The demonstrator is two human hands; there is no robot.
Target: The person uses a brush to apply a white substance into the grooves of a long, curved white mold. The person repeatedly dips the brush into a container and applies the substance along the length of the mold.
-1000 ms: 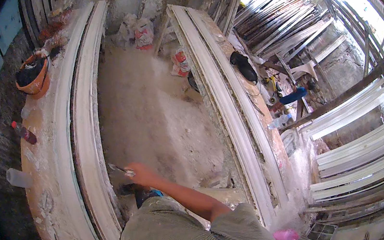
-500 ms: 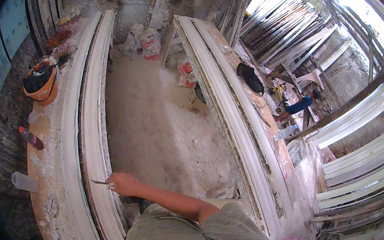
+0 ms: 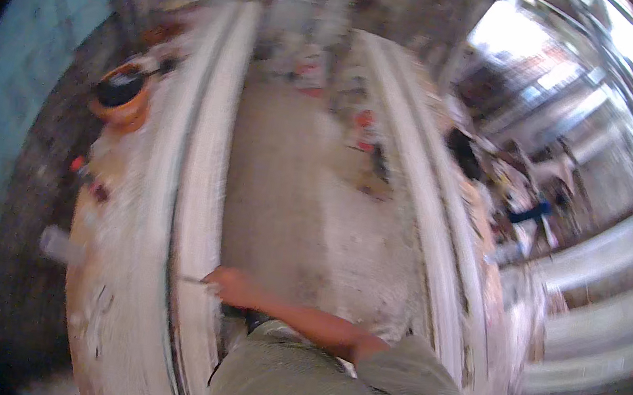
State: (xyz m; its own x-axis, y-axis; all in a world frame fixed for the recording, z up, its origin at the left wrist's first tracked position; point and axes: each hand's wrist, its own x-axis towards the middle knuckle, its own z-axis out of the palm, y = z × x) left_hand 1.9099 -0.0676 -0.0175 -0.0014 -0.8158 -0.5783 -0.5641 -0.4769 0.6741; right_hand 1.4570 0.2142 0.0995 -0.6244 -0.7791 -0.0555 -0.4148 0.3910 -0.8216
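Over the inner edge of the left bench's long white plaster moulding, my right hand is closed around a thin, knife-like blade. The blade points left, across the strip; motion blur hides whether it touches the plaster. A second long pale strip runs alongside, with a dark gap between the two. My right forearm crosses in front of my striped shirt. My left hand is out of sight.
On the left bench stand an orange bucket with dark contents, a red-capped bottle and a whitish plastic container. Another bench with long white mouldings lies to the right. Bags sit at the back. A person in blue is far right.
My view has swung left, so the benches sit further right in the picture, and everything is blurred. My right hand still holds the blade over the left bench's inner strip, a little further along it.
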